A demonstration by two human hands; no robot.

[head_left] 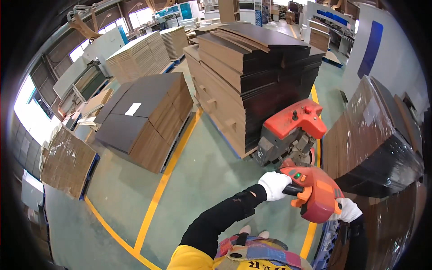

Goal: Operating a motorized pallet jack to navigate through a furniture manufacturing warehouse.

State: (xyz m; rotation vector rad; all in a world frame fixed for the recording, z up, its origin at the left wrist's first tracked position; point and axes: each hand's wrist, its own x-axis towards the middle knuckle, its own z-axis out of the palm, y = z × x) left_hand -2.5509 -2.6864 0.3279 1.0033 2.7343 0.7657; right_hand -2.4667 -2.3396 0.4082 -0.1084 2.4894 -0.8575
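Observation:
An electric pallet truck (pixel 288 130) with a red top cover stands just ahead of me, at the near end of a tall stack of dark boards (pixel 270 72). Its orange-red control handle (pixel 315 189) is tilted back toward my body, and a small green light glows on it. My left hand (pixel 275 185), in a white glove, is closed around the handle's black left grip. On the other side my right hand (pixel 348 210), also gloved in white, is wrapped at the handle's right end; the handle head partly hides its fingers.
A lower stack of dark-topped boards (pixel 144 119) stands on a pallet to the left. Plastic-wrapped board stacks (pixel 373 139) rise close on my right. Farther left sits another wrapped stack (pixel 67 164). Yellow lines (pixel 157 198) mark the green floor (pixel 202 166). Pale board stacks (pixel 139 56) stand behind.

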